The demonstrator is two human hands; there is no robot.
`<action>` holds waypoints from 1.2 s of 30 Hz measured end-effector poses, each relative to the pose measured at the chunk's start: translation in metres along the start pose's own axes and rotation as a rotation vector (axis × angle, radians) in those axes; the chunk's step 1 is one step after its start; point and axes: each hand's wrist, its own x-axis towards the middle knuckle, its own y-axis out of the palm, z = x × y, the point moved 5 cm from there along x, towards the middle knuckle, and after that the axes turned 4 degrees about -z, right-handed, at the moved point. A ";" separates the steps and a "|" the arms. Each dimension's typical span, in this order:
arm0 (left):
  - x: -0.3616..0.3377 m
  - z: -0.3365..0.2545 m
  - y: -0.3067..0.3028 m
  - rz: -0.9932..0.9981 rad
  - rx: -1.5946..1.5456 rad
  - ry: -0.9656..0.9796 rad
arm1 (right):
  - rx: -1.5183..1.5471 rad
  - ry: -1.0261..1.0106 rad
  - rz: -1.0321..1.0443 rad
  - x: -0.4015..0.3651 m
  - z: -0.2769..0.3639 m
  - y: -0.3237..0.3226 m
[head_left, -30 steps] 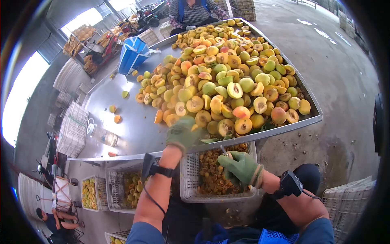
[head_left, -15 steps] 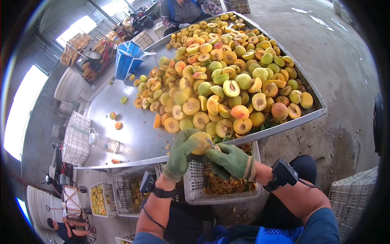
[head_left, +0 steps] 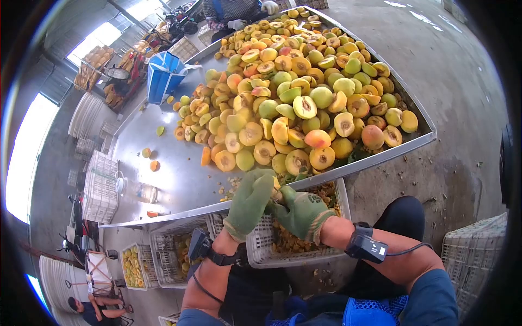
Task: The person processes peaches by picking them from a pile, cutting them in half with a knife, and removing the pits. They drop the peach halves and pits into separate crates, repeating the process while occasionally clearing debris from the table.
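My left hand (head_left: 251, 204), in a green glove, is wrapped round a peach half (head_left: 276, 183), of which only a yellow edge shows. Against it is my right hand (head_left: 300, 211), also gloved, with its fingers closed at the fruit; what they hold is hidden. Both hands are at the near edge of a metal table (head_left: 179, 185). Beyond them lies a large heap of halved peaches (head_left: 293, 108), yellow, green and reddish, many with brown centres. Below my hands stands a white crate (head_left: 296, 258) with peach scraps in it.
A blue bag (head_left: 163, 79) and a clear plastic jug (head_left: 136, 190) stand on the table's left part. More crates (head_left: 168, 255) are below its left edge. A co-worker (head_left: 231, 13) is at the far side. Another person (head_left: 98, 309) sits at the lower left.
My left hand has turned and covers most of the fruit that showed before. My right hand has shifted slightly left. The metal tool tip seen earlier no longer shows clearly. The co-worker's gloved hands show more.
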 end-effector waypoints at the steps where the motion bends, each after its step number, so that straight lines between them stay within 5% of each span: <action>1: -0.001 -0.001 0.002 -0.014 0.014 0.000 | -0.056 0.006 0.017 -0.001 0.000 0.000; 11: -0.008 0.002 0.014 -0.168 0.066 0.213 | 0.044 -0.021 -0.038 -0.003 -0.001 -0.001; 14: -0.011 0.001 0.017 -0.223 -0.024 0.135 | 0.088 -0.022 -0.018 -0.003 -0.002 0.001; 17: -0.010 0.008 0.014 -0.219 0.162 0.327 | 0.048 -0.008 0.038 -0.002 0.001 -0.002; 20: -0.012 0.011 0.012 -0.164 0.033 0.160 | -0.070 -0.044 0.080 -0.001 0.004 -0.008; 24: -0.013 0.012 0.008 -0.157 0.044 0.169 | -0.021 -0.079 0.091 0.000 -0.003 0.000; 31: -0.021 0.013 0.012 -0.358 -0.132 0.089 | 0.219 -0.091 0.022 0.007 -0.012 0.032; 34: -0.023 0.014 0.013 -0.389 -0.108 0.154 | 0.344 -0.062 0.143 0.007 -0.009 0.028; 36: -0.025 0.009 0.016 -0.395 -0.109 0.193 | 0.466 0.167 0.340 -0.001 0.016 0.000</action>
